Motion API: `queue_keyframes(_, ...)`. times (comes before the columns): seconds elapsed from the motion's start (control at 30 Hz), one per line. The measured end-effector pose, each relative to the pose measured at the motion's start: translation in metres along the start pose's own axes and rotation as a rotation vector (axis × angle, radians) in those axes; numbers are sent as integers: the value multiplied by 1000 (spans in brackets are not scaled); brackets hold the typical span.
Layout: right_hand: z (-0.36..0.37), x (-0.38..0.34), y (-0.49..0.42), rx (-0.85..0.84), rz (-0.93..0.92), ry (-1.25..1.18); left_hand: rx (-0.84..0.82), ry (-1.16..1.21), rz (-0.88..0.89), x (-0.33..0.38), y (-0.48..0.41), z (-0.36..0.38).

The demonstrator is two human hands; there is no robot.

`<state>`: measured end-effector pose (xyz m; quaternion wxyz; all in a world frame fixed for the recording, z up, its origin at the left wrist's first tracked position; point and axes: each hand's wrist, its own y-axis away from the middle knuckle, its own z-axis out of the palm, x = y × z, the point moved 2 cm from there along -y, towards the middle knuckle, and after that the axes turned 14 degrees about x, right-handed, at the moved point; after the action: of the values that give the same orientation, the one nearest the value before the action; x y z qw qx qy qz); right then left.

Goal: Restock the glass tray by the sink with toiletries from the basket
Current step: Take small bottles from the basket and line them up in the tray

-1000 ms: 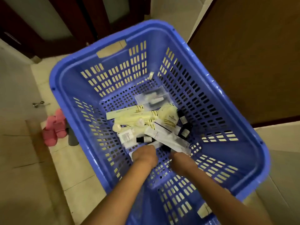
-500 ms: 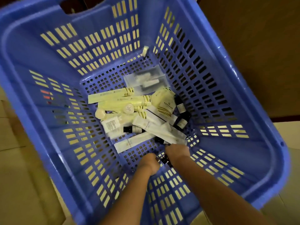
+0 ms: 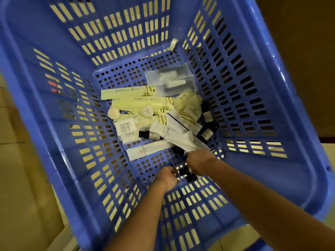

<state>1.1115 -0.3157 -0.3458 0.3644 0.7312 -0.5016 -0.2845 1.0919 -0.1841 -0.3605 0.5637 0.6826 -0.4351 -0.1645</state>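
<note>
A blue slotted plastic basket [image 3: 54, 109] fills the view. On its floor lie toiletries: cream sachets [image 3: 126, 93], a white tube [image 3: 174, 136], a clear pouch [image 3: 170, 80], a round soap [image 3: 114, 113] and dark bottles [image 3: 206, 113]. Both my hands reach down near the basket's front wall. My right hand [image 3: 199, 160] curls over small dark bottles [image 3: 188, 175]. My left hand [image 3: 167, 175] is curled, its fingertips on the same dark bottles. Only the backs of my hands show. The glass tray and the sink are out of view.
A small white item [image 3: 173, 44] clings to the basket's far wall. Beige floor tiles [image 3: 21, 178] lie to the left. A brown wooden surface [image 3: 299, 51] stands to the upper right. Something pink [image 3: 54, 86] shows through the left slots.
The view has dropped closer into the basket. Both hands have drawn back from the pile toward the front wall, with small dark bottles now between them.
</note>
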Motion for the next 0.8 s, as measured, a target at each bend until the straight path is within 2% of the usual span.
queue_keyframes(0.07, -3, 7, 4, 0, 15, -105, 9, -44, 41, 1, 2, 0)
queue_keyframes(0.17, -12, 24, 17, 17, 64, -405, 12, -21, 76, 6, 7, 5)
queue_keyframes(0.33, -43, 61, 45, 109, 227, -780, 40, -107, 218, 28, 16, 23)
queue_keyframes(0.5, -67, 88, 68, 261, 314, -1020, 20, -410, 307, 45, 14, 42)
queue_keyframes(0.6, -70, 88, 76, 287, 384, -1326, 42, -534, 296, 50, 14, 46)
queue_keyframes(0.7, -66, 82, 83, 274, 417, -1586, 19, -512, 239, 50, 12, 47)
queue_keyframes(0.8, -62, 76, 84, 266, 441, -1741, -24, -410, 222, 49, 15, 41)
